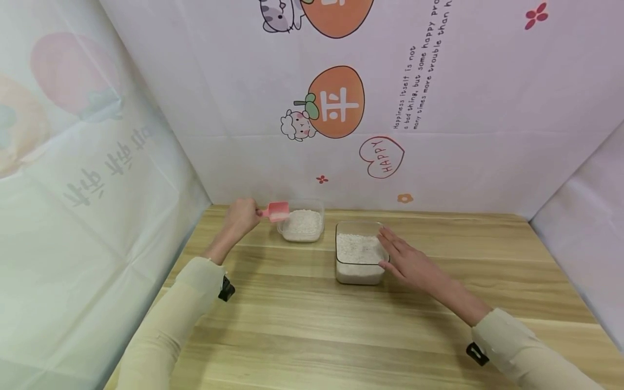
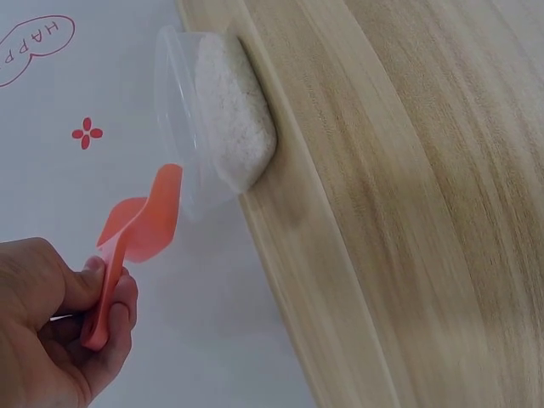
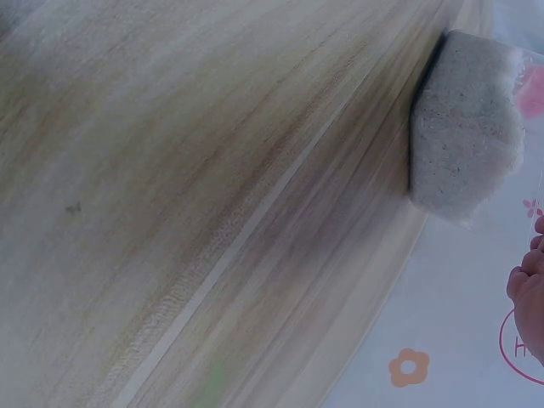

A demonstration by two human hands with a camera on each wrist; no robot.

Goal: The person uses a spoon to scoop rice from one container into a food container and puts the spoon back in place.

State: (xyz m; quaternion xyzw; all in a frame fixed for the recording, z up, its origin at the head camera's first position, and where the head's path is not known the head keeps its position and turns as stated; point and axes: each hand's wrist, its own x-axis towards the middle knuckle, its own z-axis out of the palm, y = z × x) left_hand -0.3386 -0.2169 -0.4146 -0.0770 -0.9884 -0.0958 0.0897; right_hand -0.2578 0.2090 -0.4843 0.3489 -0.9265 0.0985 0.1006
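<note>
My left hand (image 1: 242, 216) grips the handle of a small pink scoop (image 1: 278, 211), thumb on one side and fingers curled round the other. The scoop's head hangs at the left rim of a clear plastic tub (image 1: 301, 238) partly filled with white grainy stuff (image 2: 234, 110). To the right stands a clear square container (image 1: 361, 276) with a dark rim, holding more white grains (image 3: 467, 127). My right hand (image 1: 414, 264) rests its straightened fingers against that container's right side. In the right wrist view only part of this hand shows, at the edge.
Both containers stand near the back of a wood-grain table (image 1: 302, 336). A white printed sheet (image 1: 244, 108) rises behind the table, with more sheets on the left (image 1: 88, 227) and right (image 1: 595, 179).
</note>
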